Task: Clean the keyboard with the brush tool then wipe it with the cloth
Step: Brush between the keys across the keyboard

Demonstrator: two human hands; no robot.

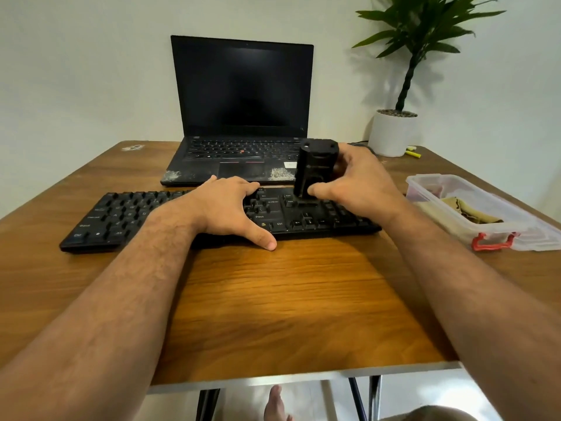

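Note:
A black full-size keyboard [121,214] lies across the wooden table [288,299]. My left hand [227,208] rests flat on the middle of the keyboard, fingers spread, thumb on the table in front of it. My right hand [355,180] grips a black blocky brush tool [315,165] held upright, its lower end pressed onto the keys at the right part of the keyboard. An olive cloth [469,209] lies folded inside a clear plastic box [431,180] at the right.
An open black laptop [243,117] with a dark screen stands behind the keyboard, with dust patches on its palm rest. A potted plant in a white pot [391,135] sits at the back right, yellow items beside it. The box has a red latch [491,241].

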